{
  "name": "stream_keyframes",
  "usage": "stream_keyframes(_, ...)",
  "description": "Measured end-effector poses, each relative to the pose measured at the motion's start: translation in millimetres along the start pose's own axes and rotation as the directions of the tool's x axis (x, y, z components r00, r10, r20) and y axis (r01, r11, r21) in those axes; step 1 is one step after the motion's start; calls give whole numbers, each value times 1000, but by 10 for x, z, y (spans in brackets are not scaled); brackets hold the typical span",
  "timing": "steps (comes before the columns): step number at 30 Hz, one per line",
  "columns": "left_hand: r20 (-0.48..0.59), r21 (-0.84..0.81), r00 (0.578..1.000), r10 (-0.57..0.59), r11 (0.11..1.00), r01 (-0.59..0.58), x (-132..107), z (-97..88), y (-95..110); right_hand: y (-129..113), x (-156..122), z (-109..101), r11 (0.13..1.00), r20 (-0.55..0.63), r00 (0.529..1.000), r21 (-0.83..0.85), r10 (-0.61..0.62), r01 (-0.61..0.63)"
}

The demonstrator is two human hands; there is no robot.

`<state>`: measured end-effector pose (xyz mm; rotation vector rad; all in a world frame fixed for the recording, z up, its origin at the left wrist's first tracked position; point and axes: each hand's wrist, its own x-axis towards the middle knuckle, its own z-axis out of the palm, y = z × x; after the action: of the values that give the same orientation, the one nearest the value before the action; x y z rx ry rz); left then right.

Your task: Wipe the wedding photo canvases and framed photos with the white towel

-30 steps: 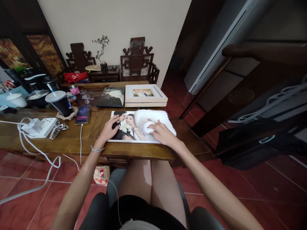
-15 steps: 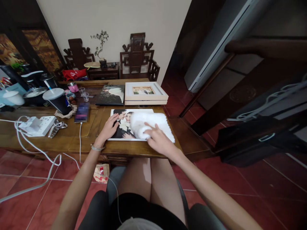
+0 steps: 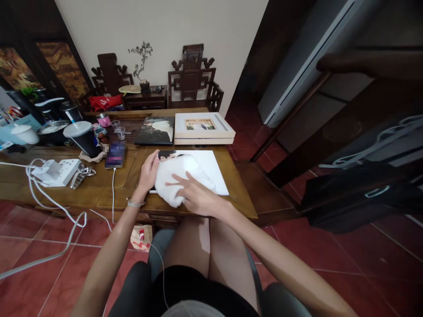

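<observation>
A large photo print [image 3: 211,169] of a couple lies flat near the front edge of a low wooden table [image 3: 99,189]. A white cloth [image 3: 175,174] covers the left half of the print. My right hand [image 3: 194,196] lies on the cloth with fingers stretched out, pressing it down. My left hand [image 3: 148,171] rests at the print's left edge, fingers flat, touching both print and cloth. A bracelet is on my left wrist.
Behind the print lie a dark photo print [image 3: 155,130] and a framed picture in a white box [image 3: 203,128]. To the left are a phone [image 3: 115,155] on a cable, a black lidded cup [image 3: 81,138], a white power strip [image 3: 56,171], keys. Carved chairs stand at the wall.
My right hand has slid the white cloth from the right half of the print to the left half, uncovering the white right side. My left hand stayed at the left edge.
</observation>
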<state>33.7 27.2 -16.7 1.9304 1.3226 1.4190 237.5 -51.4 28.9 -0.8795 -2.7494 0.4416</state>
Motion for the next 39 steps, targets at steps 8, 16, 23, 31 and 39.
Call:
stream_keyframes(8,262,251,965,32,963,-100,-37,26,-12,473,-78,-226,899,-157,886,39,437,-436)
stream_keyframes(16,221,211,971,86,968,-134,-29,5,54,607,884,-343,905,-138,897,129,421,-405)
stream_keyframes(23,237,187,969,73,975,-119,-24,-13,44,681,799,-257,921,-185,904,127,386,-367)
stream_keyframes(31,253,212,967,28,974,-84,3,24,-32,1133,-206,-286,886,-241,855,50,459,-461)
stream_keyframes(39,229,291,973,-1,954,-68,-14,30,9,467,-695,50,963,-139,957,-60,253,-263)
